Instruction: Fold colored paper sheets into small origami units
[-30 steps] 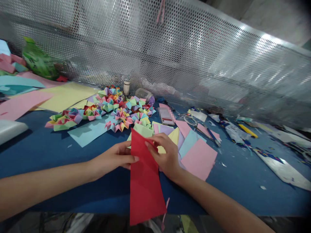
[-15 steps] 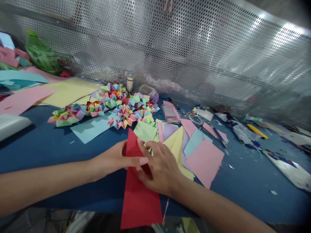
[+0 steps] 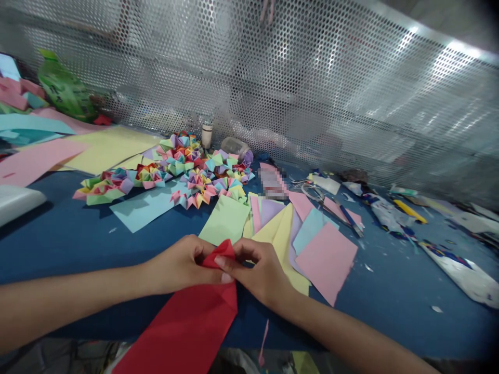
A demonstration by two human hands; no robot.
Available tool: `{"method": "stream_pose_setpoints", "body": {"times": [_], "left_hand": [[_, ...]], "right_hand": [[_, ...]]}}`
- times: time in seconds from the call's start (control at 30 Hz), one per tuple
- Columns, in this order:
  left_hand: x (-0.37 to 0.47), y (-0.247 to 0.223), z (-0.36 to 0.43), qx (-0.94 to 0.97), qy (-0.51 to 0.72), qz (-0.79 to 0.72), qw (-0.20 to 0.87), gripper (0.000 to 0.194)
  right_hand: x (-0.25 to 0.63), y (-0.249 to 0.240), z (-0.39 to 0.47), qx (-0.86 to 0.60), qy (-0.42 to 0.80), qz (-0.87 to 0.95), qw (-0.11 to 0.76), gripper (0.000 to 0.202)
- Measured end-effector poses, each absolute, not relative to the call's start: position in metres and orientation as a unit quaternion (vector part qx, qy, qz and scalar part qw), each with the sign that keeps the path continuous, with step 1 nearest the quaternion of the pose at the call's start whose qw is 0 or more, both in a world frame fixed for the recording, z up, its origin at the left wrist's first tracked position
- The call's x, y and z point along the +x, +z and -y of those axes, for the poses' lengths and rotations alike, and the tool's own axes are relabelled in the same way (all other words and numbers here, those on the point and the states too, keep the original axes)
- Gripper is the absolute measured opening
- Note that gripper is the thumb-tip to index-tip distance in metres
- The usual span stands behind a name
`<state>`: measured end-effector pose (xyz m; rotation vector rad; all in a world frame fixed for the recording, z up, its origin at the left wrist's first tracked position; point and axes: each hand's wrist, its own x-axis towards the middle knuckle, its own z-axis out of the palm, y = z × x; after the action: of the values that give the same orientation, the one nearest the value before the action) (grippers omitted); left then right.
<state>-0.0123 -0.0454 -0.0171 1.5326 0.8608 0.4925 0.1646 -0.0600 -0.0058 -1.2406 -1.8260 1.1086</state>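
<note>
A long sheet of red paper (image 3: 183,327) hangs over the table's front edge, its upper end folded and held between both hands. My left hand (image 3: 181,265) is closed on it from the left, the thumb lying across the fold. From the right, my right hand (image 3: 259,265) pinches the folded tip between thumb and fingers. Just beyond the hands lies a light green sheet (image 3: 226,218). Yellow paper (image 3: 283,239) and a pink square (image 3: 327,259) lie on the right, partly overlapping other coloured sheets.
Folded multicoloured paper pieces (image 3: 195,171) are heaped behind the hands. A clear jar (image 3: 236,148) lies on its side by the perforated metal panel (image 3: 249,72). A green bottle (image 3: 64,88) stands far left. A yellow pen-like object (image 3: 409,210) and scraps lie right on the blue table (image 3: 390,296).
The red paper has turned, its lower end swinging to the left. Its top tip is now folded down, and my right hand has gone from resting over the sheet to pinching that fold.
</note>
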Motion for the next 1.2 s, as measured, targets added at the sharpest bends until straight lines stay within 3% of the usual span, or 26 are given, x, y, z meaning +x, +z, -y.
{"method": "stream_pose_setpoints", "body": {"times": [0.5, 0.6, 0.67, 0.77, 0.87, 0.97, 1.2], "left_hand": [[-0.012, -0.009, 0.046, 0.63, 0.195, -0.373, 0.652, 0.039], [-0.012, -0.008, 0.048, 0.642, 0.186, -0.373, 0.644, 0.041], [-0.011, -0.009, 0.049, 0.648, 0.184, -0.376, 0.636, 0.042], [-0.011, -0.012, 0.049, 0.65, 0.184, -0.389, 0.626, 0.045], [-0.01, -0.014, 0.049, 0.649, 0.178, -0.395, 0.626, 0.045], [-0.01, -0.011, 0.048, 0.648, 0.169, -0.393, 0.63, 0.046], [-0.01, -0.007, 0.048, 0.659, 0.16, -0.396, 0.62, 0.048]], "right_hand": [[0.164, -0.001, 0.069, -0.453, 0.374, 0.734, 0.339, 0.031], [0.182, 0.009, 0.044, -0.455, 0.305, 0.762, 0.346, 0.026], [0.203, 0.018, 0.01, -0.5, 0.166, 0.768, 0.364, 0.024], [0.236, 0.025, -0.049, -0.632, -0.063, 0.727, 0.261, 0.064], [0.252, 0.024, -0.095, -0.717, -0.076, 0.682, 0.125, 0.083], [0.251, 0.019, -0.121, -0.738, -0.041, 0.67, 0.068, 0.087], [0.251, 0.019, -0.136, -0.743, -0.064, 0.66, 0.085, 0.083]]}}
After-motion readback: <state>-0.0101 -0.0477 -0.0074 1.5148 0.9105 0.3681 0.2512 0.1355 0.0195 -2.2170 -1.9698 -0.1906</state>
